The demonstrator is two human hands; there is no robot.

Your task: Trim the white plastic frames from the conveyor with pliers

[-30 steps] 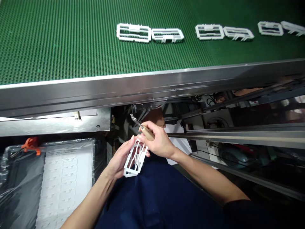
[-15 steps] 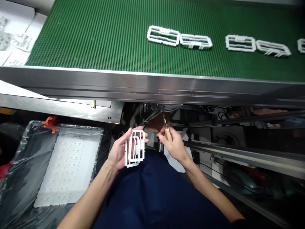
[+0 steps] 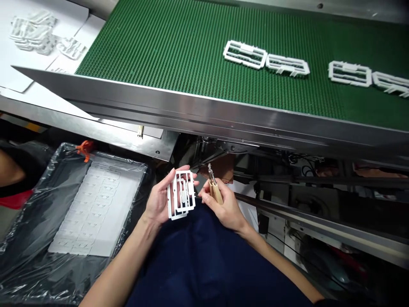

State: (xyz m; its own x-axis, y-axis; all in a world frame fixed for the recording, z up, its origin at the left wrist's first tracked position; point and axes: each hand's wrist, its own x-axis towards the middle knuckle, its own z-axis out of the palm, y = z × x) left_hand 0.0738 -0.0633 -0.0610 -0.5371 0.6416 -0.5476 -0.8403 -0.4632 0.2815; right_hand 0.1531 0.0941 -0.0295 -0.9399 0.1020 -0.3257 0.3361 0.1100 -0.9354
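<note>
My left hand holds two white plastic frames, one overlapping the other, with thumb along one edge and fingers behind. Close by on the right, my right hand is closed around a pair of nippers with beige handles. Their metal jaws point up and away from me, apart from the frames. More white plastic frames lie in pairs on the green conveyor belt beyond my hands.
The conveyor's metal edge crosses ahead. At left stands a dark tray lined with clear plastic, holding rows of white pieces; an orange-handled tool sits on its rim. White parts are piled farther back. Another person's arm shows at left.
My right hand has come left with the nippers, closer to the frames in my left hand. The view has turned, so the belt and tray appear shifted right and tilted.
</note>
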